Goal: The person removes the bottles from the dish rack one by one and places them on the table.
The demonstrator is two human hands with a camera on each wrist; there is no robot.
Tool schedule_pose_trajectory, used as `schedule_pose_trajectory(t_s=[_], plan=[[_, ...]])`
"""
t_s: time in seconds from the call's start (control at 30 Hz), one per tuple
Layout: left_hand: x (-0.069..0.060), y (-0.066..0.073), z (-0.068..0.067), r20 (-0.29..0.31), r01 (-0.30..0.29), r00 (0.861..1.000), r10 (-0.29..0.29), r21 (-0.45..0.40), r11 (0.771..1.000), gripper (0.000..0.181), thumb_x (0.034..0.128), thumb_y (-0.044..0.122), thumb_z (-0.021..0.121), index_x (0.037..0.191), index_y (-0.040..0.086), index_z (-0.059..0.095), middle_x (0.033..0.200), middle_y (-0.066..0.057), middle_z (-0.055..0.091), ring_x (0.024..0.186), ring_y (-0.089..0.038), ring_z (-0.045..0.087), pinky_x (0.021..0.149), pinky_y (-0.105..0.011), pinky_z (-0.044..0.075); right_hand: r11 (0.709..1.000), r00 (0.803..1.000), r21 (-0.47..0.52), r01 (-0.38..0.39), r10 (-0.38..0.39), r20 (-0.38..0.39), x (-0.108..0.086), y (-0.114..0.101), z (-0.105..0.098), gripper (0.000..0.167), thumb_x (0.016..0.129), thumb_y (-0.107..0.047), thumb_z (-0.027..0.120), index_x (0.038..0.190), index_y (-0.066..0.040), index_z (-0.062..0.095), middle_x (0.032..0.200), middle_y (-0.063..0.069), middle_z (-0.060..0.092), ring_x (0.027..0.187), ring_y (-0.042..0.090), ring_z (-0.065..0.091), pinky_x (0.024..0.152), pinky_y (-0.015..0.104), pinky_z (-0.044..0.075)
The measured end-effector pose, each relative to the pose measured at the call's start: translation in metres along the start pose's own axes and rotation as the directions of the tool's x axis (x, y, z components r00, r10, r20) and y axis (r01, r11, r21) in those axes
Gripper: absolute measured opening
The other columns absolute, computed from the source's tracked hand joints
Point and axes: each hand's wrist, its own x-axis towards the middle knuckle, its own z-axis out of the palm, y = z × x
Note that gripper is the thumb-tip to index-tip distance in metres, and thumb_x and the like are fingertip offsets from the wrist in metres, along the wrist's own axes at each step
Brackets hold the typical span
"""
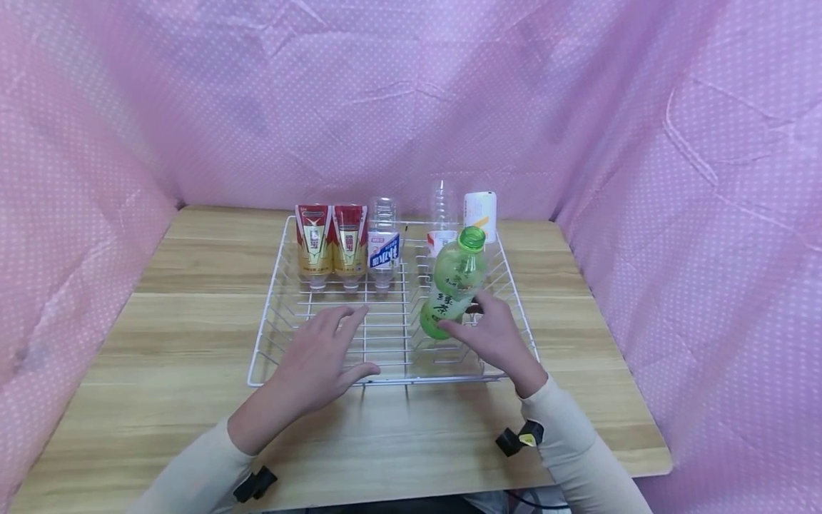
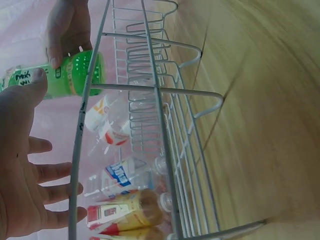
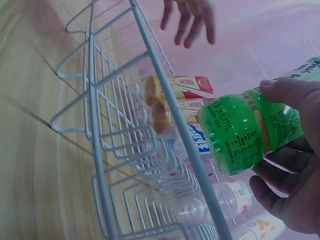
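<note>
My right hand (image 1: 497,335) grips a green plastic bottle (image 1: 457,282) by its lower half, thumb on one side and fingers on the other. The bottle is tilted, neck up, above the right part of a white wire rack (image 1: 385,382). In the right wrist view, the bottle's green base (image 3: 232,135) faces the camera, clear of the wires. My left hand (image 1: 317,357) hovers over the rack's front left part, fingers spread and holding nothing. Two red-and-gold bottles (image 1: 315,239) and a clear bottle with a blue label (image 1: 384,246) stand neck down in the rack's back left.
Behind the green bottle, at the rack's back right, are a clear bottle with a red-and-white label (image 1: 443,203) and a white container with an orange stripe (image 1: 481,210). Wooden tabletop (image 1: 186,321) surrounds the rack. A pink dotted curtain (image 1: 385,107) encloses the back and sides.
</note>
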Motion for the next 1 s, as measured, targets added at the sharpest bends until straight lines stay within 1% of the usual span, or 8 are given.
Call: schedule_pose_trajectory(t_s=[0.17, 0.23, 0.43, 0.57, 0.73, 0.8, 0.87, 1.0], plan=[[-0.006, -0.004, 0.003, 0.0, 0.036, 0.999, -0.036, 0.004, 0.999, 0.092, 0.0885, 0.073, 0.057, 0.155, 0.013, 0.038, 0.145, -0.016, 0.048, 0.134, -0.036, 0.044, 0.104, -0.058, 0.043, 1.0, 0.999, -0.01, -0.016, 0.016, -0.033, -0.001, 0.004, -0.008, 0.05, 0.08, -0.018, 0.087, 0.124, -0.01, 0.065, 0.114, 0.008, 0.071, 0.104, 0.03, 0.064, 0.089, 0.053, 0.053], [-0.009, -0.005, 0.004, -0.002, 0.049, 0.999, -0.049, 0.006, 0.999, 0.091, 0.0882, 0.07, 0.06, 0.156, 0.013, 0.038, 0.144, -0.016, 0.048, 0.133, -0.036, 0.044, 0.104, -0.059, 0.042, 1.0, 0.999, -0.011, -0.019, 0.019, -0.042, -0.002, 0.005, -0.011, 0.049, 0.08, -0.017, 0.086, 0.123, -0.008, 0.066, 0.114, 0.009, 0.071, 0.105, 0.03, 0.064, 0.09, 0.052, 0.052], [-0.014, -0.009, 0.007, 0.001, 0.074, 0.997, -0.074, 0.026, 0.997, 0.089, 0.0889, 0.067, 0.062, 0.155, 0.012, 0.039, 0.142, -0.018, 0.049, 0.13, -0.037, 0.045, 0.1, -0.059, 0.045, 1.0, 0.997, 0.009, 0.0, 0.0, -0.072, -0.002, 0.013, -0.02, 0.047, 0.081, -0.013, 0.084, 0.123, -0.005, 0.065, 0.115, 0.012, 0.071, 0.105, 0.031, 0.065, 0.091, 0.053, 0.053], [-0.017, -0.012, 0.007, -0.019, 0.092, 0.996, -0.091, 0.033, 0.995, 0.089, 0.0878, 0.064, 0.067, 0.154, 0.01, 0.041, 0.141, -0.02, 0.049, 0.13, -0.038, 0.045, 0.101, -0.061, 0.042, 1.0, 0.996, 0.004, -0.003, 0.004, -0.095, -0.002, 0.019, -0.026, 0.047, 0.081, -0.011, 0.083, 0.124, -0.005, 0.064, 0.116, 0.013, 0.07, 0.105, 0.031, 0.065, 0.091, 0.053, 0.052], [-0.021, -0.019, 0.007, -0.051, 0.098, 0.994, -0.096, 0.026, 0.995, 0.086, 0.0891, 0.062, 0.066, 0.152, 0.01, 0.042, 0.139, -0.019, 0.049, 0.132, -0.039, 0.042, 0.105, -0.061, 0.038, 1.0, 0.992, 0.015, -0.027, 0.029, -0.119, -0.004, 0.027, -0.033, 0.049, 0.082, -0.012, 0.082, 0.126, -0.004, 0.062, 0.118, 0.016, 0.068, 0.104, 0.033, 0.065, 0.091, 0.056, 0.052], [-0.022, -0.022, 0.006, -0.062, 0.097, 0.994, -0.095, 0.026, 0.995, 0.084, 0.0902, 0.062, 0.065, 0.151, 0.009, 0.043, 0.139, -0.02, 0.049, 0.133, -0.04, 0.04, 0.107, -0.061, 0.036, 0.999, 0.99, 0.015, -0.043, 0.044, -0.131, -0.006, 0.029, -0.036, 0.05, 0.083, -0.014, 0.082, 0.127, -0.003, 0.061, 0.119, 0.016, 0.068, 0.105, 0.034, 0.065, 0.09, 0.054, 0.053], [-0.023, -0.024, 0.006, -0.08, 0.096, 0.992, -0.093, 0.032, 0.995, 0.082, 0.0899, 0.06, 0.067, 0.149, 0.008, 0.046, 0.138, -0.021, 0.049, 0.134, -0.04, 0.039, 0.109, -0.06, 0.034, 0.998, 0.988, 0.015, -0.056, 0.058, -0.145, -0.007, 0.031, -0.04, 0.051, 0.084, -0.014, 0.082, 0.128, -0.003, 0.06, 0.121, 0.017, 0.067, 0.105, 0.035, 0.064, 0.09, 0.054, 0.053], [-0.025, -0.028, 0.006, -0.105, 0.115, 0.988, -0.109, 0.051, 0.992, 0.08, 0.0885, 0.057, 0.069, 0.147, 0.007, 0.049, 0.139, -0.023, 0.048, 0.137, -0.043, 0.034, 0.11, -0.066, 0.028, 0.997, 0.981, 0.016, -0.081, 0.083, -0.174, -0.011, 0.033, -0.049, 0.051, 0.086, -0.016, 0.079, 0.131, -0.003, 0.058, 0.124, 0.018, 0.065, 0.108, 0.035, 0.063, 0.09, 0.051, 0.053]])
